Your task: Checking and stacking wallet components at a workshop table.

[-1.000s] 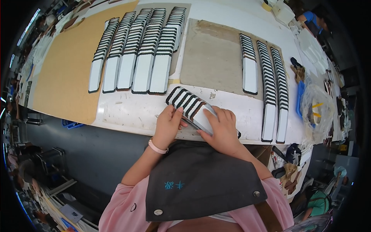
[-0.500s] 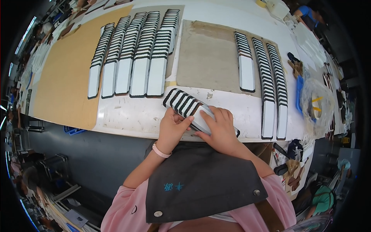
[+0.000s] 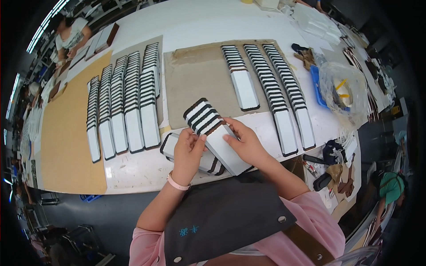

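Between my hands is a fanned stack of white strips (image 3: pixel 227 148) with black edges, tilted above the table's near edge. My left hand (image 3: pixel 187 150) grips its left side, thumb at the front and fingers curled. On the opposite side, my right hand (image 3: pixel 243 141) has its thumb on the white face and its fingers at the edge, partly hidden behind. A second bundle of black-edged white strips (image 3: pixel 170 142) lies on the table beneath, partly covered by my left hand and the held stack.
Several long overlapping rows of similar strips (image 3: pixel 148 122) lie to the left, and three more rows (image 3: pixel 245 91) to the right on a grey-brown board (image 3: pixel 191 84). A tan sheet (image 3: pixel 71 133) covers the left table. A plastic bag (image 3: pixel 350 84) and blue tray (image 3: pixel 317 88) stand right. Another person (image 3: pixel 73 37) is far left.
The held stack has been lifted and turned more upright; the other bundle now shows on the table under it. My view has shifted, showing a person at the far left.
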`<state>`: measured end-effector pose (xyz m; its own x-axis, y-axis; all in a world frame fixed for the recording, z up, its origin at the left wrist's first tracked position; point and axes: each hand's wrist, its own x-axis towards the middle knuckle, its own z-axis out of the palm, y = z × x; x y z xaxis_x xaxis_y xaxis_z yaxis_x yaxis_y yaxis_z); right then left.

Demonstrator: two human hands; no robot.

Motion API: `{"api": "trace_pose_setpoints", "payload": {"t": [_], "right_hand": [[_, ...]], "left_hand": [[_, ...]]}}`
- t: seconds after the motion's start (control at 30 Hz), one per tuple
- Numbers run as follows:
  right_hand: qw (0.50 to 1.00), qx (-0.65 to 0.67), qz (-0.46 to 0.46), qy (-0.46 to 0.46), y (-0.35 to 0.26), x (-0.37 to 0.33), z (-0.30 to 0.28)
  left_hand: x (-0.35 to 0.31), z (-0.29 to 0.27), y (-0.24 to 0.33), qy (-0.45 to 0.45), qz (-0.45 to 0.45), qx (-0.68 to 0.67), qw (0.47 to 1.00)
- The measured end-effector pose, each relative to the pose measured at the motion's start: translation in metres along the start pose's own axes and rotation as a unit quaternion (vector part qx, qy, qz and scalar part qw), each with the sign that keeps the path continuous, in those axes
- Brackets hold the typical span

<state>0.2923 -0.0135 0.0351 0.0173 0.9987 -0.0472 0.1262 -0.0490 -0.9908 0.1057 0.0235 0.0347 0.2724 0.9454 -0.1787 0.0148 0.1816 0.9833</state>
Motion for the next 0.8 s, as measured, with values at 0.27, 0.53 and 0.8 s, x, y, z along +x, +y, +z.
{"api": "trace_pose_setpoints", "payload": {"t": [0.27, 0.53, 0.8], "right_hand": [[0.933, -0.247, -0.021, 0.262, 0.062, 0.059, -0.067], [0.903, -0.325, 0.053, 0.277, 0.092, 0.094, -0.088], [0.902, -0.351, 0.066, 0.243, 0.089, 0.099, -0.093]], "left_hand": [[0.135, 0.090, -0.036, -0.113, -0.049, 0.132, 0.984], [0.177, 0.115, -0.066, -0.060, -0.007, 0.284, 0.957], [0.176, 0.115, -0.061, -0.070, 0.012, 0.307, 0.949]]}}
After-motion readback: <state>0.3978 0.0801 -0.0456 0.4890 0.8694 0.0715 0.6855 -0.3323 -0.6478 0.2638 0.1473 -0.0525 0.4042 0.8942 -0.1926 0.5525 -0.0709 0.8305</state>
